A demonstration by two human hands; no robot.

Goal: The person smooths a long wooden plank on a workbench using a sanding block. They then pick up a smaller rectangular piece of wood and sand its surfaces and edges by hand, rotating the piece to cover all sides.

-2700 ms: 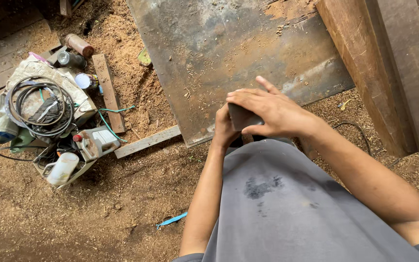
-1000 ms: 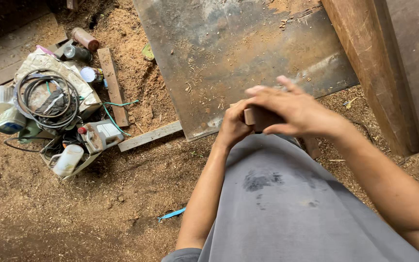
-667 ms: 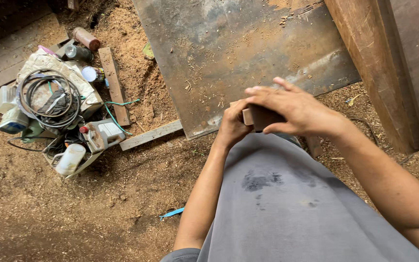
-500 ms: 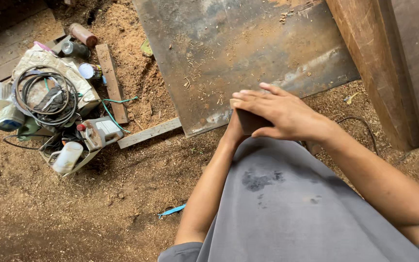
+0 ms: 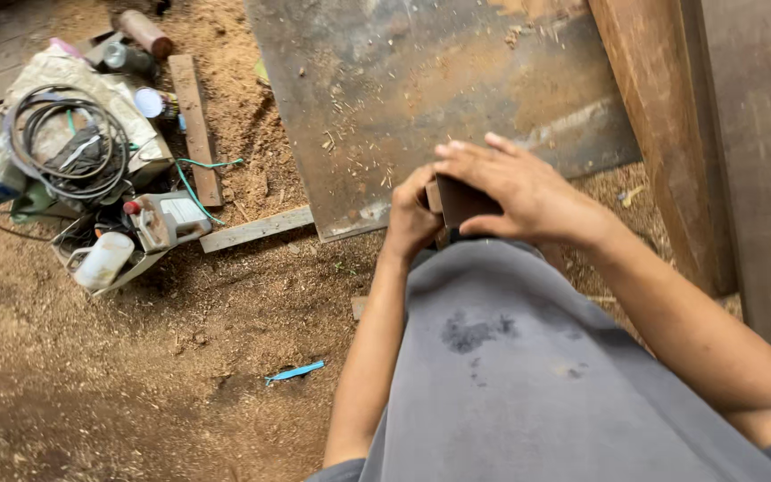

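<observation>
The right hand [image 5: 524, 192] curls over a small dark brown rectangular block [image 5: 461, 200], fingers wrapped across its top, while the left hand [image 5: 412, 219] pinches its near-left edge from about eight o'clock; what the block is made of I cannot tell, as the hands cover most of it. It sits just above the hem of the grey shirt [image 5: 528, 366]. At twelve o'clock lies a rusty flat metal sheet [image 5: 421, 89]; at ten o'clock, well apart, a coil of grey cable [image 5: 64, 134] on a sack. A loosened grip could drop the block into the sawdust-covered ground [image 5: 136, 375].
</observation>
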